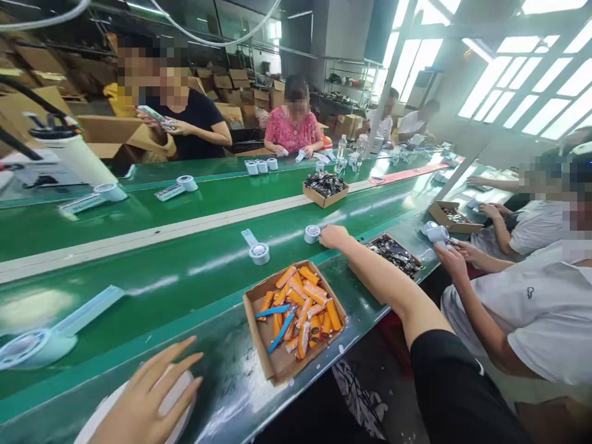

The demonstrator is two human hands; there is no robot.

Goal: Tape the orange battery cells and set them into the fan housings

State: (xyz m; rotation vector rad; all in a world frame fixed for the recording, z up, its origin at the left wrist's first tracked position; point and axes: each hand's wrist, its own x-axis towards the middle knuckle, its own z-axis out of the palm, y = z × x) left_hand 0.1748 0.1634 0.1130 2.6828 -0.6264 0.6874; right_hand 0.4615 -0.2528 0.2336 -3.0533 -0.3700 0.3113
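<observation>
My right hand (pixel 333 237) reaches out over the green conveyor belt, its fingers closed on the edge of a white round-headed device (pixel 312 234). My left hand (pixel 152 394) is low at the left with fingers spread, lying over a white rounded object (pixel 178 398) that it mostly hides. Between my hands, a cardboard tray (pixel 259 348) on the table edge holds many orange wrapped cylinders (pixel 300 302) and two blue strips (pixel 282 327). Another white device (pixel 259 253) with a flat handle lies on the belt behind the tray.
A large-looking white device (pixel 41 345) lies on the belt at left. Boxes of small dark parts stand beyond my right forearm (pixel 393 253) and on the middle strip (pixel 325 188). Co-workers sit along both sides; one in white (pixel 522 308) is close at right.
</observation>
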